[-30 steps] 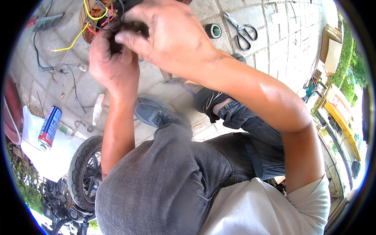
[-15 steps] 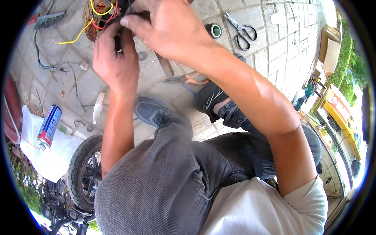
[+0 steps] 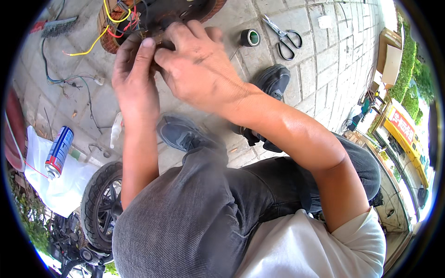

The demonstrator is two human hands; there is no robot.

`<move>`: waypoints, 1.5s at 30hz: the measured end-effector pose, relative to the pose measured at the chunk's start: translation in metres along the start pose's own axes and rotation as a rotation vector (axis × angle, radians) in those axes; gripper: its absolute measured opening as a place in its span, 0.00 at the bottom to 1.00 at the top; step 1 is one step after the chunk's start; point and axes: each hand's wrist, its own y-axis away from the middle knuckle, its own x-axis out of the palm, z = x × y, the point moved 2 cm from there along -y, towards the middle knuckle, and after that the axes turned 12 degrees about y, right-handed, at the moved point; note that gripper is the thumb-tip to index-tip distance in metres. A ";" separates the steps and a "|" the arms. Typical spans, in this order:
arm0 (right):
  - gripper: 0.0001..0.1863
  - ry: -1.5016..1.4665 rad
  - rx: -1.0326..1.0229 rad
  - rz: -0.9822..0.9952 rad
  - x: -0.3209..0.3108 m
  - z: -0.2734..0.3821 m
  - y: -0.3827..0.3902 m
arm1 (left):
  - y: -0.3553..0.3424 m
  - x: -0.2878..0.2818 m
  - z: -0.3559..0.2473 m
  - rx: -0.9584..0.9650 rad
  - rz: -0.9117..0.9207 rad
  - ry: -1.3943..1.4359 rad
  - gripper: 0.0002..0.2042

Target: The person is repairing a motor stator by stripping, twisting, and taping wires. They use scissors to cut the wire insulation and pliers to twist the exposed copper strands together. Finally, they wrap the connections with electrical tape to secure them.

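My left hand (image 3: 134,78) and my right hand (image 3: 199,69) meet at the top of the view, fingers pinched together on a small dark part or wire end that they hide. Just beyond them lies a round dark wheel motor (image 3: 162,14) with yellow and red wires (image 3: 113,21) coming out of it. What exactly sits between my fingers cannot be made out. My knees and grey trousers fill the lower middle.
A roll of black tape (image 3: 250,38) and scissors (image 3: 282,34) lie on the paving at the top right. A blue spray can (image 3: 58,152) rests on a white sheet at left, near a small tyre (image 3: 99,204). Loose wires (image 3: 69,83) and a brush (image 3: 55,25) lie at upper left.
Both hands have stayed together on the wiring and dropped a little lower in the view. My right shoe has come into sight beside my right wrist.
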 end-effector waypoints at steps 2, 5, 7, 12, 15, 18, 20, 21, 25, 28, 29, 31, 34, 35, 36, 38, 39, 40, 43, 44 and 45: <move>0.08 -0.026 -0.033 -0.020 -0.005 0.000 0.001 | -0.002 -0.001 -0.001 0.058 -0.041 -0.069 0.17; 0.09 -0.230 -0.023 -0.070 -0.008 -0.022 0.005 | 0.001 -0.001 0.000 0.202 -0.073 -0.339 0.19; 0.08 -0.303 0.019 -0.014 -0.014 -0.044 0.009 | 0.005 0.003 0.000 0.289 -0.089 -0.555 0.20; 0.09 -0.373 0.116 0.054 -0.030 -0.059 0.003 | 0.012 0.009 -0.007 0.682 -0.011 -1.143 0.22; 0.10 -0.308 0.099 0.148 -0.031 -0.059 -0.003 | 0.017 0.017 -0.011 0.876 -0.002 -1.140 0.18; 0.10 -0.288 0.043 0.258 -0.043 -0.070 0.000 | 0.019 0.019 -0.022 0.696 -0.056 -1.106 0.14; 0.10 -0.138 0.015 0.379 -0.060 -0.089 0.017 | 0.010 0.017 -0.014 0.567 -0.072 -0.945 0.12; 0.10 -0.067 -0.002 0.437 -0.072 -0.100 0.027 | 0.004 0.016 -0.012 0.506 -0.082 -0.869 0.12; 0.12 -0.039 0.118 0.794 -0.117 -0.132 0.067 | -0.003 0.011 -0.021 0.717 -0.004 -1.003 0.09; 0.11 0.257 0.243 0.872 -0.145 -0.167 0.115 | -0.008 0.021 -0.011 0.621 -0.015 -0.993 0.11; 0.09 0.351 0.203 0.836 -0.134 -0.181 0.123 | -0.009 0.017 -0.013 0.644 -0.032 -1.078 0.11; 0.07 0.587 0.017 0.684 -0.113 -0.205 0.133 | -0.022 0.007 0.002 0.728 0.004 -1.056 0.11; 0.06 0.641 0.055 0.465 -0.076 -0.216 0.135 | -0.019 0.003 0.004 0.660 -0.047 -0.958 0.10; 0.06 0.686 -0.044 0.441 -0.076 -0.208 0.136 | -0.017 0.006 -0.003 0.653 -0.074 -0.958 0.11; 0.07 0.741 -0.132 0.425 -0.078 -0.201 0.141 | -0.009 0.016 -0.005 0.618 -0.126 -1.002 0.11; 0.08 0.782 -0.105 0.660 -0.070 -0.210 0.180 | -0.006 0.020 -0.005 0.631 -0.108 -0.988 0.12; 0.08 0.844 -0.182 0.701 -0.046 -0.211 0.187 | -0.004 0.008 -0.034 0.700 -0.156 -1.048 0.12; 0.07 0.968 0.086 0.922 -0.074 -0.232 0.253 | -0.002 0.026 0.000 0.598 -0.091 -0.945 0.12; 0.12 1.214 0.034 1.209 -0.112 -0.268 0.272 | 0.006 0.033 0.003 0.593 -0.017 -0.819 0.13; 0.12 1.229 0.041 1.296 -0.131 -0.262 0.239 | 0.010 0.032 -0.006 0.591 -0.025 -0.798 0.13; 0.10 1.218 -0.113 1.295 -0.153 -0.247 0.208 | 0.014 0.029 -0.013 0.585 -0.033 -0.773 0.13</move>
